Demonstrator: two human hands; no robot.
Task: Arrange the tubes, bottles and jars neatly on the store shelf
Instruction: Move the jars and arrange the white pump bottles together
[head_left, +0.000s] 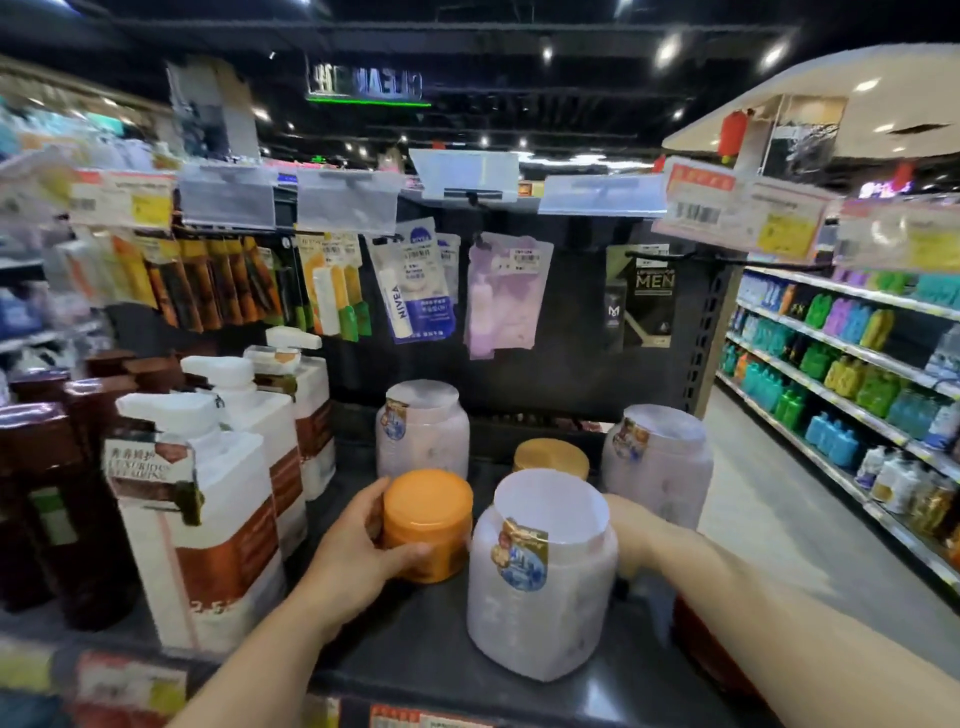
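the left hand (358, 551) wraps its grip around an orange jar (428, 525) standing on the dark shelf (410, 649), just left of a pale jar (540, 577). the right hand (631, 540) reaches behind that pale jar; i cannot tell its grip.

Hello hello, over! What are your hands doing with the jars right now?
Left hand grips orange jar. Right hand behind big white jar, grip hidden. Nothing blocking.

The right hand (631, 535) fingers are hidden behind the front white jar (540, 577).
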